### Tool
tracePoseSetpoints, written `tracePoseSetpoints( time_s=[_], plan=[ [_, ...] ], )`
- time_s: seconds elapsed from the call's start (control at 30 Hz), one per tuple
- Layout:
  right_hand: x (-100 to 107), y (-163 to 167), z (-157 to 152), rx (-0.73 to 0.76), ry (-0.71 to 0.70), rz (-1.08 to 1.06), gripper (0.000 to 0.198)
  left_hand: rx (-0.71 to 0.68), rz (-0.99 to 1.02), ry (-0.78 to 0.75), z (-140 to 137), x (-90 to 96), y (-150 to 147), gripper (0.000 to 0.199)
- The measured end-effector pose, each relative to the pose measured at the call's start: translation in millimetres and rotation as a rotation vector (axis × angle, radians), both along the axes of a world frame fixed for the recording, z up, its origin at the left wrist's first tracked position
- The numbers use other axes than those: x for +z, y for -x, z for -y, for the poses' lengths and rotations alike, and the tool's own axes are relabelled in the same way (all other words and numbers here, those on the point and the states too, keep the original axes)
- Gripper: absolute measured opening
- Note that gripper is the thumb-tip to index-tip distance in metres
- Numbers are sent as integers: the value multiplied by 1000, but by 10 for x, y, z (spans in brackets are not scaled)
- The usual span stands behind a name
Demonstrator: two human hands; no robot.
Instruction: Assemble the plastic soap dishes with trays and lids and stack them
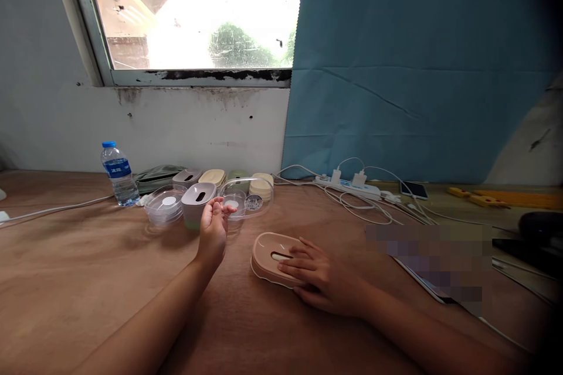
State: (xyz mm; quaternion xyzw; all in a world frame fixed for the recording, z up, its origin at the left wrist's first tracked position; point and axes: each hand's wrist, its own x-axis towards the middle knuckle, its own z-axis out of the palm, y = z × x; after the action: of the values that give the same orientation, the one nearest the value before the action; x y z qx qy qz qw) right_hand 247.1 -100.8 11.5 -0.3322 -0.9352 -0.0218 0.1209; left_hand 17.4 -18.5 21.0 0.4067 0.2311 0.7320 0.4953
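Observation:
My left hand [214, 233] is raised over the table with its fingers pinched at the left edge of a clear plastic lid [264, 206]. The lid tilts up and bears a round printed label. My right hand [314, 275] lies over the right end of a pink oval box [266, 252] with a slot in its top; the fingers are stretched across the top and the thumb is at the near side. Something whitish shows in the slot. Just behind my left hand stands a pale lilac slotted box [193, 202], with a clear round container [165, 205] beside it.
Farther back are another lilac box [187, 177], stacked cream pieces [261, 187], a green box [238, 180] and a water bottle [118, 176]. A power strip [347, 187] with tangled white cables and a phone [413, 190] lie to the right, near a blurred-out patch [435, 258].

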Motion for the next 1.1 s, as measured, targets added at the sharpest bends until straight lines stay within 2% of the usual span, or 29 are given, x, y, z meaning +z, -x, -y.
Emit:
tracePoseSetpoints(
  time_s=[0.23,0.37,0.43,0.5,0.6,0.7,0.77,0.87,0.93,1.0,1.1],
  plan=[
    [41,20,29,-1,60,-48,43,-39,78,24,30,39,-3,14],
    [32,-5,10,5,-45,-212,45,-141,140,97,75,64,-34,8],
    [24,-18,8,-39,-130,-355,47,-229,152,144,97,57,-59,7],
    [25,-14,30,-116,-158,-489,48,-310,147,174,123,42,-89,7],
    [30,37,83,-252,-9,-649,51,-383,95,149,181,25,-127,9],
    [-6,109,85,-280,278,-876,61,-405,-99,-15,278,17,-138,10],
    [-49,141,50,-169,450,-1059,69,-320,-340,-218,358,8,-131,8],
    [-76,166,21,70,646,-1241,81,-168,-712,-607,461,-14,-124,9],
    [-49,187,56,178,756,-1289,88,-192,-877,-840,496,-24,-137,12],
    [-6,219,119,203,852,-1315,90,-272,-997,-942,508,-22,-162,13],
    [22,261,175,149,898,-1342,83,-358,-1120,-911,506,-3,-190,14]
  ],
)
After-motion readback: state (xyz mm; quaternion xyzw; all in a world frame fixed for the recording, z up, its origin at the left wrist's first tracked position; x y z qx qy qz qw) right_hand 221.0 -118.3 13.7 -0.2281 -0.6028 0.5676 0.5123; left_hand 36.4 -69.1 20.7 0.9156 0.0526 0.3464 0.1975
